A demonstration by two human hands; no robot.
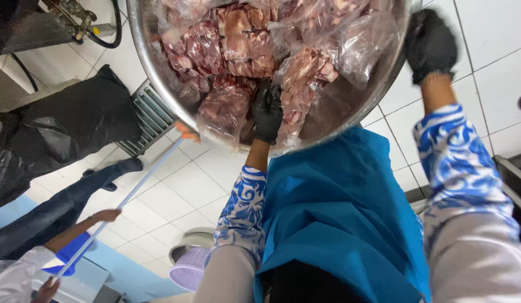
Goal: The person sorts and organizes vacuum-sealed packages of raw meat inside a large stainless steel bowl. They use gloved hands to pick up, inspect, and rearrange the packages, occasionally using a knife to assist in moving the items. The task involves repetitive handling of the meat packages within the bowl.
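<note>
We see the large steel bowl (350,112) filling the top of the view, heaped with clear plastic bags of red meat chunks (243,39). Our left hand (267,112), in a black glove, reaches over the near rim at about six o'clock and lies in among the bags, fingers curled against one, though we cannot tell whether it truly grips it. Our right hand (430,42), also gloved in black, is closed on the bowl's rim at about three o'clock, steadying it. To do this well, we judge that we should keep that rim hold firm, lift one bag at a time by its body and avoid tearing the thin film. Below the bowl hangs our blue apron (339,213). At eight o'clock another person's hand (106,215) holds a long pale rod (123,202) that slants up toward the bowl. Farther out, at ten o'clock, a black refuse bag (58,129) slumps on the white tiled floor (182,185) beside a metal floor grate (151,115).
</note>
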